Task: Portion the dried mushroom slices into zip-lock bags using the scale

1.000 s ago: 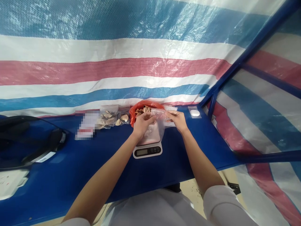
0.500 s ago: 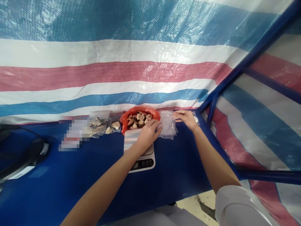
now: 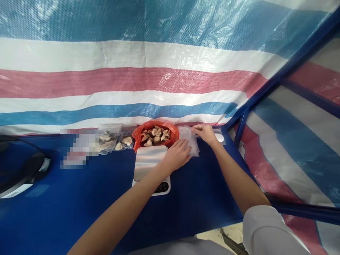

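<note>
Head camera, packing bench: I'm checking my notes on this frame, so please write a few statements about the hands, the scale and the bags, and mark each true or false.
1. The left hand rests on the stack of clear plastic bags beside the scale. True.
2. The scale's steel platform carries a filled bag. False: the platform is bare.
3. The right hand is at the far edge of the clear bags, fingers pinching there. True.
4. The orange bag is empty. False: it is open and holds brown and pale pieces.
5. Filled clear bags lie to the right of the orange bag. False: they lie to its left, along the striped tarpaulin.
</note>
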Motion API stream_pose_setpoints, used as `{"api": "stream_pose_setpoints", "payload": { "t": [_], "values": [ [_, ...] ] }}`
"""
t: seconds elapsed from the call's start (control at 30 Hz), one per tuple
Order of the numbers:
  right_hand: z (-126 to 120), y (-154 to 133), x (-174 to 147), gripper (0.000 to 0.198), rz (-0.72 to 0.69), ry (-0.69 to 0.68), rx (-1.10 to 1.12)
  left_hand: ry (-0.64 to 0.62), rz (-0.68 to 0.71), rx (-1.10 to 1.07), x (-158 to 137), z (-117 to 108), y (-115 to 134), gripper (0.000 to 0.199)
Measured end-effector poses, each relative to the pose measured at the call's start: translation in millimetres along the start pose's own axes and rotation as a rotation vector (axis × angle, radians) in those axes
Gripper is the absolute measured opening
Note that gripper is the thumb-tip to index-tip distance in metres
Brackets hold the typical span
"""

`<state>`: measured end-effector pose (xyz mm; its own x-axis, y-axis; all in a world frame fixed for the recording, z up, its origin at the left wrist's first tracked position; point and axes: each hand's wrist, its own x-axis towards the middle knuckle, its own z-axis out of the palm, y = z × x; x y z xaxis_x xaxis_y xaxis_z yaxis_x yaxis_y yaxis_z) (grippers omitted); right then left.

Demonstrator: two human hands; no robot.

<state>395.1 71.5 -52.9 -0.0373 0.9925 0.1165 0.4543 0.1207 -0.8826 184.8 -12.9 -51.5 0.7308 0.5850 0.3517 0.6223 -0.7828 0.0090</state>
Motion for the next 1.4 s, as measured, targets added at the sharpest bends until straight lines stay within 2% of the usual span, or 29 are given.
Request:
{"api": "stream_pose_setpoints", "payload": {
  "t": [0.13, 0.27, 0.37, 0.47, 0.63, 0.73, 0.87, 1.13, 1.23, 1.4],
  "values": [
    [-1.6, 0.9, -1.3, 0.017, -0.086, 0.035, -0.230, -0.012, -0.040, 0.013, -1.4, 9.4, 5.3, 0.030],
    [-8.5, -13.6, -19.1, 0.027, -0.155, 0.137, -0.461, 0.001, -0.072, 0.006, -1.9, 14.4, 8.9, 0.026],
    [-6.4, -24.6, -37.7, 0.029, -0.260, 0.198, -0.520, 0.015, -0.087, 0.015, -0.3, 16.1, 10.1, 0.026],
    [5.7, -27.2, -48.4, 0.027, -0.400, 0.089, -0.507, 0.015, -0.098, 0.016, 1.3, 16.8, 11.0, 0.027],
    [25.2, -11.1, -39.5, 0.027, -0.481, -0.031, -0.558, -0.001, -0.133, -0.031, -0.9, 15.0, 13.5, 0.034],
    [28.0, 1.2, -30.4, 0.027, -0.533, -0.062, -0.638, -0.026, -0.137, -0.049, -4.0, 12.8, 14.8, 0.042],
    [27.1, 10.0, -26.4, 0.028, -0.608, -0.080, -0.730, -0.075, -0.139, -0.056, -6.3, 12.0, 14.9, 0.041],
    [30.8, 3.3, -24.0, 0.033, -0.706, 0.044, -0.649, -0.097, -0.155, -0.058, -6.3, 13.9, 14.5, 0.044],
    [34.0, 4.6, -17.9, 0.034, -0.738, -0.025, -0.645, -0.087, -0.154, -0.044, -6.9, 14.6, 14.2, 0.044],
    [36.8, 17.2, -9.8, 0.036, -0.714, -0.184, -0.687, -0.095, -0.168, -0.011, -11.5, 14.2, 14.2, 0.044]
  ]
}}
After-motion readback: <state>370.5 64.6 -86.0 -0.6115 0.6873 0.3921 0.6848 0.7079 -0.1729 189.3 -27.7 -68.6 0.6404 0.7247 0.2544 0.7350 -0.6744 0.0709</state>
